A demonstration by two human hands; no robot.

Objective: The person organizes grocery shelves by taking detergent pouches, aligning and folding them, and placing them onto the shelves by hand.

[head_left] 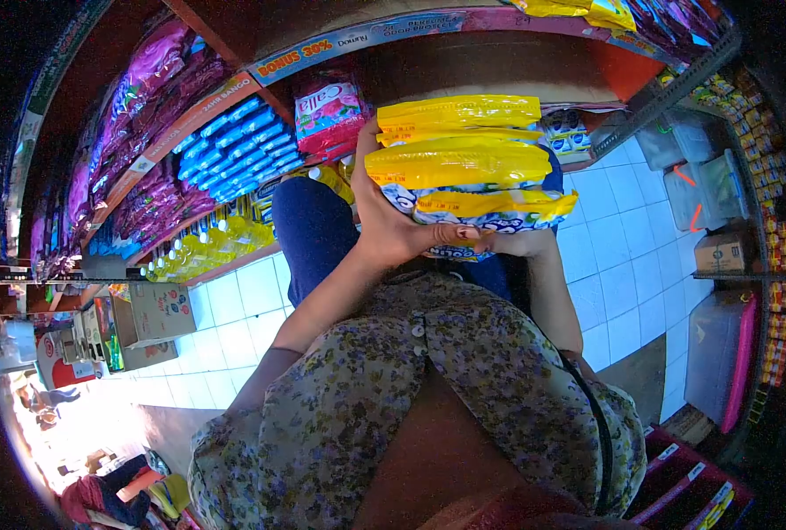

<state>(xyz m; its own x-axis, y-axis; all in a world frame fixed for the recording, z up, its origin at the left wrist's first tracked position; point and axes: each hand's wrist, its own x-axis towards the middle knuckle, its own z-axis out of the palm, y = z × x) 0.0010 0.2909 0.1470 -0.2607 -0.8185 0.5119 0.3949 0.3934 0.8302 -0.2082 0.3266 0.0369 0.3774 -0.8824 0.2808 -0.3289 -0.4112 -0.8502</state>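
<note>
A stack of yellow packets (459,165) with blue and white printed sides is held up in front of the shelf, above my lap. My left hand (389,221) grips the stack from its left side, fingers behind it and thumb along the near edge. At the lower right, my right hand (521,242) supports the same stack, its fingers partly hidden beneath the packets. The pink Calla packs (329,110) stand on the shelf just left of the stack.
Blue packets (234,150), purple packets (150,88) and yellow bottles (212,250) line the left shelves. Cardboard boxes (159,314) sit on the tiled floor (618,212). Clear plastic bins (711,190) stand at the right. A person's clothed body (115,490) shows at lower left.
</note>
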